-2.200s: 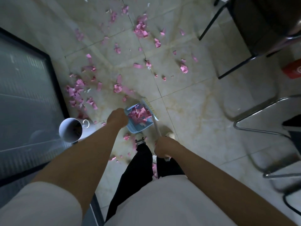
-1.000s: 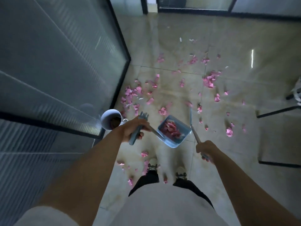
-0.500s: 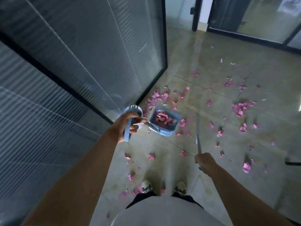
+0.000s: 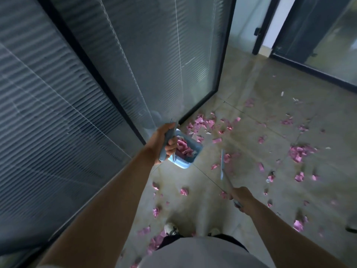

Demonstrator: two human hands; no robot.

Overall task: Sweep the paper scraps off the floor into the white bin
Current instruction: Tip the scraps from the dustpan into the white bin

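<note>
My left hand (image 4: pixel 164 141) grips the grey handle of a light-blue dustpan (image 4: pixel 186 151) that hangs above the floor beside the glass wall, loaded with pink paper scraps (image 4: pixel 184 147). The white bin is hidden behind my left hand and the dustpan. My right hand (image 4: pixel 240 196) grips the thin handle of the broom (image 4: pixel 222 165), which points away from me over the floor. More pink paper scraps (image 4: pixel 207 123) lie scattered on the tiles, thickest near the wall's corner.
A frosted glass wall (image 4: pixel 116 74) with a black frame fills the left side. A dark-framed door (image 4: pixel 318 35) stands at the far right. My shoes (image 4: pixel 171 228) are on the beige tiled floor (image 4: pixel 270 113). A scrap cluster (image 4: pixel 300 151) lies to the right.
I lifted the loaded dustpan off the floor and carried it left toward the glass wall, over the white bin. My view rose and turned left. The broom came away from the pan.
</note>
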